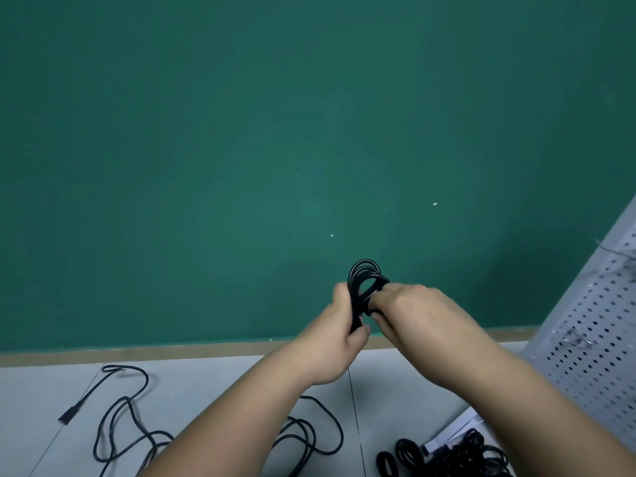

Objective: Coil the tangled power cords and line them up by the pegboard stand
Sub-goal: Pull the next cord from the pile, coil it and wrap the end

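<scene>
A black power cord, wound into a small coil (365,274), is held up in front of the green wall. My left hand (339,333) grips the coil's lower part with curled fingers. My right hand (409,304) pinches the coil from the right side. On the grey floor below lies a loose tangled black cord (120,421) with its plug at the left. Another loose loop of black cord (321,432) shows between my forearms. Several coiled black cords (457,457) lie at the bottom right, beside the white pegboard stand (592,346).
The green wall (275,132) fills the upper view and meets the floor at a tan baseboard (137,351). A white sheet (457,426) lies under the coiled cords. Floor tile seams run across the grey floor.
</scene>
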`<state>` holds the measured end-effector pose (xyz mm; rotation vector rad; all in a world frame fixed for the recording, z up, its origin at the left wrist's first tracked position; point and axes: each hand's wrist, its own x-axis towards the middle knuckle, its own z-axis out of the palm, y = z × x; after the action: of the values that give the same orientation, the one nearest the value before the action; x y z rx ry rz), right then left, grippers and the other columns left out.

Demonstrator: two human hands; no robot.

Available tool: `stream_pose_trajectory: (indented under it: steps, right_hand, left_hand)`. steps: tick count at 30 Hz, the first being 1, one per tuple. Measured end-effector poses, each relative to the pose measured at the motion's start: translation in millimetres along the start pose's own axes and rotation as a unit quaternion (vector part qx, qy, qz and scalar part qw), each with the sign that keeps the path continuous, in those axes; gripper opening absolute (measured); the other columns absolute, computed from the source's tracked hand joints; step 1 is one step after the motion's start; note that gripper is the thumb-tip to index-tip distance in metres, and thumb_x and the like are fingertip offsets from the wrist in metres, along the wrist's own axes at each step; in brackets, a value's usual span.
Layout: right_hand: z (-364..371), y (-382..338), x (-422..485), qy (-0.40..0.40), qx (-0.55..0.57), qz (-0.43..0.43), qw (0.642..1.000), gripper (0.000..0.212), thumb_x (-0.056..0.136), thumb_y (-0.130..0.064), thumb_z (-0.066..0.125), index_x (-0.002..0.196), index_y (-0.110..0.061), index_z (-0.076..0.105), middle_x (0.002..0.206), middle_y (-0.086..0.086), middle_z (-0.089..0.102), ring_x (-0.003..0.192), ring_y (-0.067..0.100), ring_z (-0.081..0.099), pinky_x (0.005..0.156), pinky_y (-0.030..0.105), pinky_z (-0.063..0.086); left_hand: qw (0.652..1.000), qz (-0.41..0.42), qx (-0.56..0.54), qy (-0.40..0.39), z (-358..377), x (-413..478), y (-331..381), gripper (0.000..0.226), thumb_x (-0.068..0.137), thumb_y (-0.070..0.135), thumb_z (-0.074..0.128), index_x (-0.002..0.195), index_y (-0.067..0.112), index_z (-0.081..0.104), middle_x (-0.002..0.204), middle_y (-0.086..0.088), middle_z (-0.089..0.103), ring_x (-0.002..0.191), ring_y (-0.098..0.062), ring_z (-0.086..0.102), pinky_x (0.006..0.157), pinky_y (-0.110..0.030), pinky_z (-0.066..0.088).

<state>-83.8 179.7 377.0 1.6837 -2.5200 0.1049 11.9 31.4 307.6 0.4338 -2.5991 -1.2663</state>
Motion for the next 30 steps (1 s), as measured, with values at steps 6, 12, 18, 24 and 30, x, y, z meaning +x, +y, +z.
stream_pose_trajectory:
  steps: [6, 12, 18, 24, 30]
  right_hand:
    - [12, -6, 8, 0.098, 0.107, 0.052, 0.988, 0.011, 0.100, -0.021, 0.058, 0.108, -0.027, 0.063, 0.092, -0.007, 0.066, 0.082, 0.019, 0.064, 0.075, 0.038, 0.053]
    - [17, 0, 9, 0.139, 0.428, 0.096, 0.888, 0.019, 0.092, -0.022, 0.080, 0.101, -0.037, 0.073, 0.086, -0.014, 0.075, 0.078, 0.007, 0.069, 0.078, 0.027, 0.055]
    - [16, -6, 13, 0.182, 0.554, 0.075, 0.809, 0.016, 0.095, -0.019, 0.077, 0.104, -0.032, 0.081, 0.096, -0.008, 0.076, 0.083, 0.011, 0.063, 0.073, 0.035, 0.054]
    - [14, -16, 17, 0.211, 0.611, 0.098, 0.757, 0.008, 0.091, -0.023, 0.081, 0.087, -0.028, 0.076, 0.077, 0.002, 0.071, 0.068, 0.012, 0.052, 0.063, 0.023, 0.043]
    - [17, -29, 19, 0.187, 0.577, 0.106, 0.788, 0.009, 0.095, -0.036, 0.076, 0.089, -0.029, 0.077, 0.082, 0.027, 0.061, 0.068, 0.021, 0.046, 0.069, 0.037, 0.041]
  left_hand:
    - [0.995, -0.025, -0.037, 0.094, 6, 1, 5, 0.020, 0.105, 0.029, 0.054, 0.113, 0.019, 0.039, 0.094, -0.007, 0.057, 0.077, -0.018, 0.050, 0.074, -0.044, 0.050]
    - [0.974, -0.056, -0.169, 0.137, -3, 5, 8, 0.020, 0.105, 0.031, 0.060, 0.118, 0.023, 0.047, 0.106, -0.010, 0.064, 0.080, -0.013, 0.054, 0.075, -0.039, 0.053]
    - [0.966, -0.017, -0.216, 0.142, -9, 2, 10, 0.023, 0.105, 0.036, 0.063, 0.124, 0.034, 0.052, 0.114, -0.003, 0.068, 0.091, -0.012, 0.062, 0.081, -0.040, 0.059]
    - [0.961, 0.004, -0.231, 0.154, -13, 0, 17, 0.021, 0.104, 0.035, 0.064, 0.121, 0.031, 0.053, 0.109, 0.001, 0.068, 0.090, -0.009, 0.063, 0.074, -0.034, 0.058]
    - [0.962, 0.009, -0.208, 0.177, -16, -2, 17, 0.020, 0.102, 0.033, 0.066, 0.117, 0.033, 0.052, 0.101, 0.010, 0.067, 0.083, -0.003, 0.063, 0.077, -0.027, 0.049]
